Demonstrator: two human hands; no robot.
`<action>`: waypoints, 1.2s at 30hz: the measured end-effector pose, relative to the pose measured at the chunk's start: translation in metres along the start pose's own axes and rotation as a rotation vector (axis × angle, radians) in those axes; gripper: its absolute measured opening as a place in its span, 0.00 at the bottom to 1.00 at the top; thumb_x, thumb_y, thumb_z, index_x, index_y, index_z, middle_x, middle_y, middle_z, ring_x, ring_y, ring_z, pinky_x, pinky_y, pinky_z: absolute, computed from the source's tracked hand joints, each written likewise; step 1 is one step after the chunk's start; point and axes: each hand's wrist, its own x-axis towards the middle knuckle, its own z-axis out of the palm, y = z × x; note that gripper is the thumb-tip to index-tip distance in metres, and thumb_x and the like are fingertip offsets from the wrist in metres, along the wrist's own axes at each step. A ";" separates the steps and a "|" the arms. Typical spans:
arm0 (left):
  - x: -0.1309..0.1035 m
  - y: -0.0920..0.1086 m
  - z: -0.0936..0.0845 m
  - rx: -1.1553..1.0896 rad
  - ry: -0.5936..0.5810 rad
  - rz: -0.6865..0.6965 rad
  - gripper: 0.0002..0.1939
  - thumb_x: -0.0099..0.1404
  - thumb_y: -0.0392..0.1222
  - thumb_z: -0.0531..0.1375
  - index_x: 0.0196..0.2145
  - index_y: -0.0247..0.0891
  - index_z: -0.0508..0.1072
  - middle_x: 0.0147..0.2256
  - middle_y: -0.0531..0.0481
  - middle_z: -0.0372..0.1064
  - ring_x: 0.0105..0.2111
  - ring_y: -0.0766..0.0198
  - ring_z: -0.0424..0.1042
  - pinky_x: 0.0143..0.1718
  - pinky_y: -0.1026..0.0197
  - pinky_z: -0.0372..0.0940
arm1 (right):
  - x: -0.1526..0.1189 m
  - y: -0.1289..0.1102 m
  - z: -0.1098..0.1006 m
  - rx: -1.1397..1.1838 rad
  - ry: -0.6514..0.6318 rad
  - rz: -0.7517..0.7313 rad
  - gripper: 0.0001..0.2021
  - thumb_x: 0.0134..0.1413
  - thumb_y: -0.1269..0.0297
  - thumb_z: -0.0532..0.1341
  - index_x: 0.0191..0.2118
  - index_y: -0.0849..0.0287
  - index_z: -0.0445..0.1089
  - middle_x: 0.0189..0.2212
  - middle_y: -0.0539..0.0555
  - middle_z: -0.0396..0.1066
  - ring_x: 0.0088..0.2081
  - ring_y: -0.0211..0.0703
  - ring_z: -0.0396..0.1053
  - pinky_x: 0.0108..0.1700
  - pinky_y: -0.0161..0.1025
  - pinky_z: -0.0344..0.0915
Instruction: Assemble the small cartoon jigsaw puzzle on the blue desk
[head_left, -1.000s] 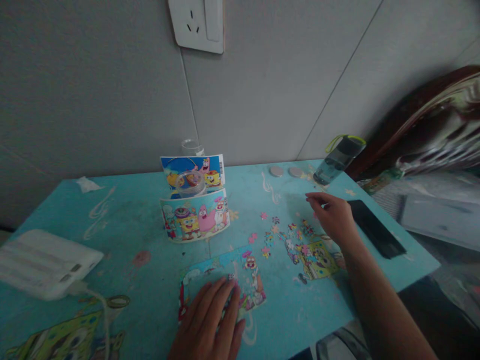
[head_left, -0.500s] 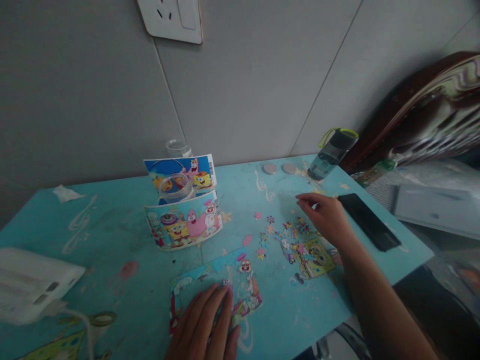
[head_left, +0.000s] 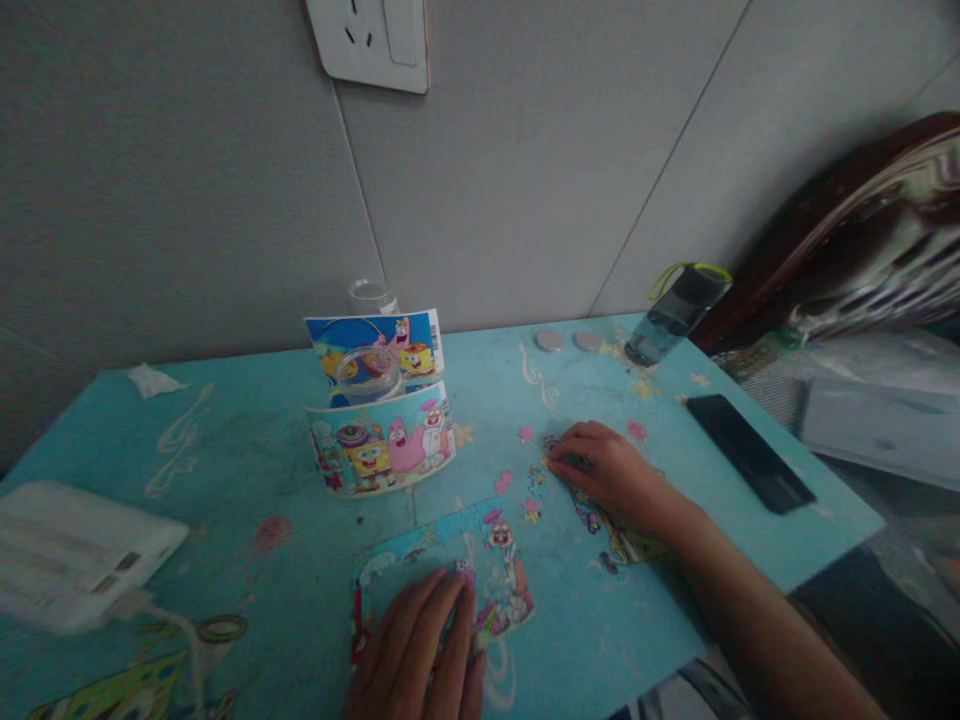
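Observation:
My left hand (head_left: 420, 650) lies flat, fingers stretched out, on a partly assembled jigsaw puzzle (head_left: 517, 570) with a cartoon border picture. It covers the puzzle's lower left part. My right hand (head_left: 607, 470) reaches in from the right with thumb and forefinger pinched at a small puzzle piece beside the loose ones. Its fingers hide most of that piece. Loose puzzle pieces (head_left: 534, 485) lie between the puzzle and my right hand. More pieces (head_left: 592, 515) show under the right hand, partly covered by it and the wrist.
Two curved cartoon picture cards (head_left: 409, 450) stand around clear plastic jars (head_left: 367, 375). Two round lids (head_left: 550, 341) and a water bottle (head_left: 679, 310) are at the back. A black phone-like slab (head_left: 750, 455) lies right. A white power bank (head_left: 82, 555) with a cable sits left.
My right hand has moved left and down from above the far pieces to the loose pieces, its fingertips now pinched there. My left hand stays on the puzzle. The view has shifted slightly.

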 end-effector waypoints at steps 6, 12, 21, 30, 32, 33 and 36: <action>0.000 0.001 -0.001 0.039 -0.020 0.011 0.17 0.71 0.38 0.59 0.56 0.37 0.74 0.54 0.46 0.74 0.56 0.58 0.72 0.66 0.54 0.60 | 0.000 0.002 0.002 -0.106 0.016 -0.027 0.09 0.70 0.65 0.58 0.45 0.56 0.77 0.42 0.56 0.78 0.44 0.48 0.74 0.52 0.47 0.68; 0.001 0.002 -0.002 0.015 -0.027 0.009 0.18 0.72 0.38 0.58 0.57 0.38 0.73 0.54 0.46 0.74 0.56 0.58 0.72 0.66 0.54 0.60 | 0.002 0.009 0.002 0.019 0.078 0.122 0.08 0.68 0.63 0.60 0.43 0.56 0.76 0.39 0.54 0.79 0.40 0.47 0.76 0.44 0.42 0.69; 0.002 0.002 -0.002 0.020 -0.023 0.002 0.18 0.71 0.37 0.59 0.57 0.37 0.74 0.54 0.46 0.74 0.56 0.57 0.72 0.66 0.54 0.61 | 0.004 0.004 0.010 -0.044 0.061 0.005 0.10 0.67 0.60 0.63 0.50 0.53 0.78 0.44 0.56 0.76 0.44 0.48 0.73 0.50 0.47 0.69; 0.004 0.002 -0.002 -0.012 -0.001 0.001 0.17 0.72 0.39 0.59 0.56 0.37 0.75 0.53 0.45 0.74 0.57 0.59 0.71 0.65 0.57 0.60 | 0.005 0.000 0.004 -0.070 0.087 -0.034 0.12 0.71 0.63 0.56 0.44 0.55 0.78 0.40 0.56 0.76 0.41 0.46 0.74 0.48 0.46 0.68; 0.004 0.002 -0.003 -0.003 0.001 -0.003 0.16 0.71 0.39 0.60 0.55 0.37 0.75 0.53 0.45 0.75 0.56 0.59 0.72 0.66 0.57 0.60 | 0.007 0.003 0.004 -0.019 0.086 -0.023 0.11 0.70 0.63 0.57 0.43 0.54 0.78 0.40 0.55 0.76 0.41 0.46 0.74 0.47 0.44 0.68; 0.005 0.002 -0.003 0.006 0.001 -0.003 0.16 0.71 0.39 0.60 0.55 0.36 0.75 0.53 0.45 0.75 0.56 0.58 0.72 0.66 0.56 0.60 | 0.007 0.005 0.003 -0.008 0.086 -0.017 0.11 0.70 0.63 0.57 0.43 0.53 0.78 0.40 0.55 0.76 0.41 0.46 0.74 0.46 0.43 0.69; 0.005 0.003 -0.004 0.035 -0.006 0.007 0.16 0.71 0.39 0.60 0.54 0.36 0.76 0.53 0.46 0.75 0.55 0.58 0.72 0.66 0.54 0.60 | 0.007 0.013 0.000 0.029 0.143 0.021 0.13 0.71 0.62 0.56 0.43 0.53 0.79 0.40 0.55 0.76 0.40 0.46 0.74 0.45 0.43 0.69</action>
